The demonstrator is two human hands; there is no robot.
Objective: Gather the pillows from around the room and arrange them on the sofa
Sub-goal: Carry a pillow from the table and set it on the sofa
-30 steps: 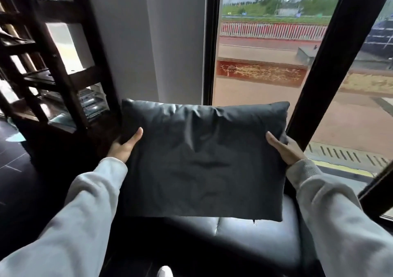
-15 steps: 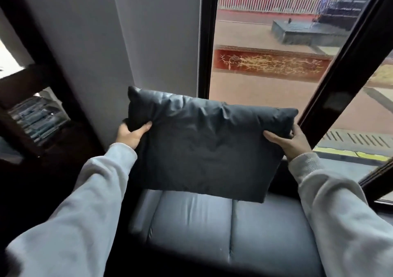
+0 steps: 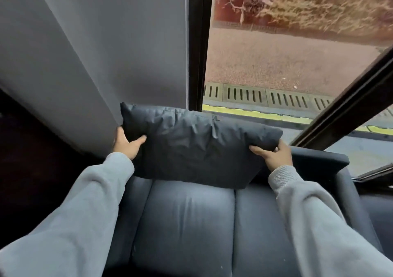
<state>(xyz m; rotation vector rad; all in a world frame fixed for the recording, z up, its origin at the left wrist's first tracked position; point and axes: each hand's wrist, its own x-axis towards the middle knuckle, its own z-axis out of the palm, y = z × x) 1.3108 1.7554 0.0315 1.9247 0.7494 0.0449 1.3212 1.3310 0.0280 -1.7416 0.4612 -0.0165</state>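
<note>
A dark grey pillow (image 3: 195,147) stands upright at the back of the dark leather sofa (image 3: 191,223), leaning toward the backrest. My left hand (image 3: 127,143) grips its left edge, thumb on the front face. My right hand (image 3: 272,154) grips its right edge near the top corner. The pillow's lower edge meets the rear of the seat cushions; whether it rests on them I cannot tell. Both grey sleeves reach in from the bottom corners.
A grey wall (image 3: 106,53) rises behind the sofa's left half. A black-framed window (image 3: 197,42) stands behind the right half, showing pavement outside. The sofa's armrest (image 3: 323,159) lies to the right. Dark furniture fills the left edge.
Both hands have carried the pillow forward and down from mid-air to the sofa's backrest. The view has tilted down, so more of the seat shows.
</note>
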